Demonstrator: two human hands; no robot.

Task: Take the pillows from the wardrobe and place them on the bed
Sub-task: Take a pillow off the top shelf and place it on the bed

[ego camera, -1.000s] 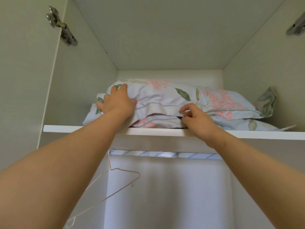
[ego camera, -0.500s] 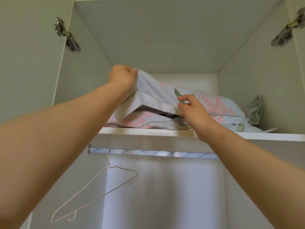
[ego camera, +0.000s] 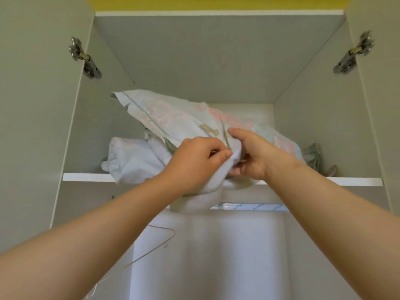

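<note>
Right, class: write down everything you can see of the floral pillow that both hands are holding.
The floral pillow is soft, pale cloth printed with pink blossoms and green leaves, edged with thin green piping. It lies tilted on the wardrobe shelf, its left corner raised, its front edge bunched and drooping over the shelf's lip. The left hand and right hand grip that bunched edge. It rests partly on a second pillow.
</note>
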